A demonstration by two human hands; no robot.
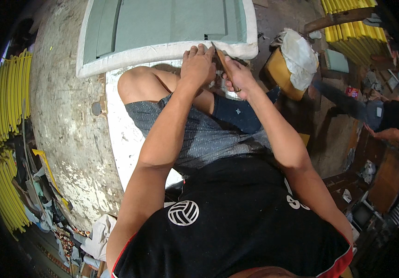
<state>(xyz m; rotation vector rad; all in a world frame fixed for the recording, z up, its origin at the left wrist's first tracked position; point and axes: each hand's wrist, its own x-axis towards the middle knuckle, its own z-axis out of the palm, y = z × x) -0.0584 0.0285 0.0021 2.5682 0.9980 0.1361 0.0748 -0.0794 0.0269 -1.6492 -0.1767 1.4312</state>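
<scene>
A flat grey-green panel [171,25] edged with a wide white fabric border [148,52] lies in front of my crossed legs. My left hand [198,66] rests on the near border, fingers stretched out and pressing down on the cloth. Just to its right, my right hand [239,78] is closed round the brown wooden handle of a knife [224,65]. The knife's narrow dark tip points away from me and meets the border beside my left fingertips. A small dark gap shows in the panel just beyond that tip.
Right of the panel stands a yellowish block [278,72] with a white plastic bag [297,60] on it. Yellow stacked strips [9,102] line the left side, with more at the upper right. Another person [385,116] is at the right edge. A worn board [69,139] lies left.
</scene>
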